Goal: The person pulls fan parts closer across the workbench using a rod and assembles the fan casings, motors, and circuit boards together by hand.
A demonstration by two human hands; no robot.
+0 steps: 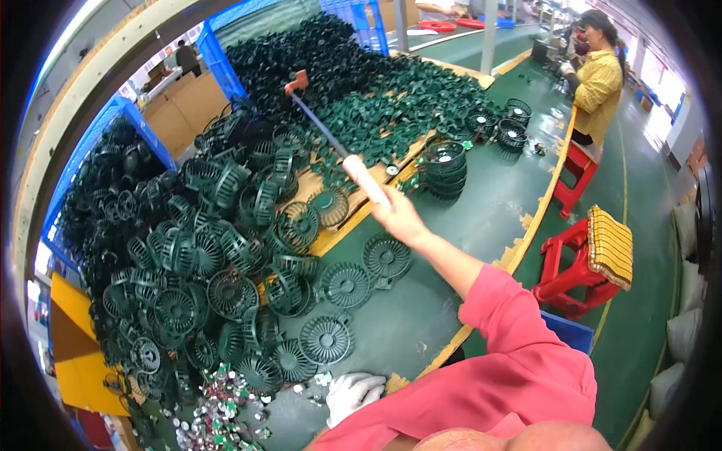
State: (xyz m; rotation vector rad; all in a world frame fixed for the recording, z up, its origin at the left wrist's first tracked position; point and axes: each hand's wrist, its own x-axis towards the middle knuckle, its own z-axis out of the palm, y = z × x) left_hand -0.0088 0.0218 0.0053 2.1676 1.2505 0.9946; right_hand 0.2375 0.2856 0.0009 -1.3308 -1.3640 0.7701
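Observation:
My bare right hand [399, 219] is closed around the pale handle of a long-handled tool [325, 129]. The tool has a dark bluish-grey shaft and an orange-brown head, and it reaches away over a heap of small dark green plastic parts [398, 109]. Whether its head touches the heap, I cannot tell. My left hand [353, 394], in a white glove, rests on the green tabletop [406, 331] at the near edge, its fingers loosely laid and nothing visible in them. Close to it lie round green fan grilles [326, 339] and a pile of small white-and-green parts [222, 410].
Many green fan housings [180, 252] are heaped on the left, against blue crates [135, 124]. A stack of round housings [444, 169] stands right of my hand. A red stool [575, 263] with a yellow cushion and a person in yellow [599, 86] are beyond the table edge.

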